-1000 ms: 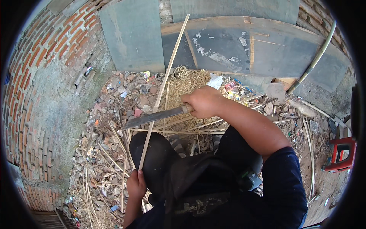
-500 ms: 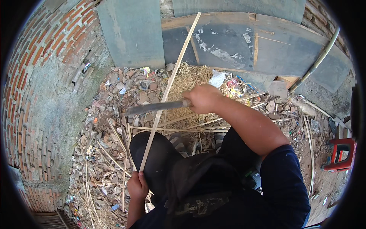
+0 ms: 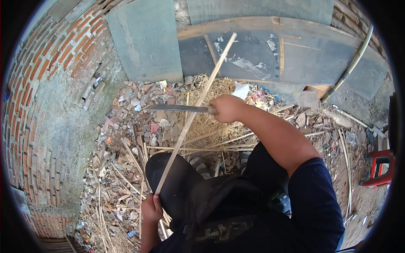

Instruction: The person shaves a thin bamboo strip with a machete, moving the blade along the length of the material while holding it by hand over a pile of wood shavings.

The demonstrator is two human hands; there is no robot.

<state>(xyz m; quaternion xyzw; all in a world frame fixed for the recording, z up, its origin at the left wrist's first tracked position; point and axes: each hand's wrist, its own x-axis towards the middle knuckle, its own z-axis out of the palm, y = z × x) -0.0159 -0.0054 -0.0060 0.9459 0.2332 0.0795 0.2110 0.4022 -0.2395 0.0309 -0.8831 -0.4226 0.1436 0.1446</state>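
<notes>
Closed around the lower end of a long pale bamboo strip (image 3: 176, 146) is my left hand (image 3: 151, 208), beside my left knee. The strip slants up and away to the right, its far end raised toward the grey boards. My right hand (image 3: 226, 108) grips the handle of a machete (image 3: 174, 108), whose blade points left and crosses the strip's upper half. Whether the blade touches the strip, I cannot tell. Beneath them lies a heap of straw-coloured shavings (image 3: 206, 90).
Stone rubble (image 3: 126, 101) and litter cover the ground, with several loose strips (image 3: 198, 148) lying across it. A brick wall (image 3: 46, 126) stands left, grey boards (image 3: 145, 42) stand at the back, and a red plastic stool (image 3: 376, 168) is at the right.
The strip's far end has come down and to the right. The machete blade has shifted slightly away from me along the strip. Both hands keep their hold.
</notes>
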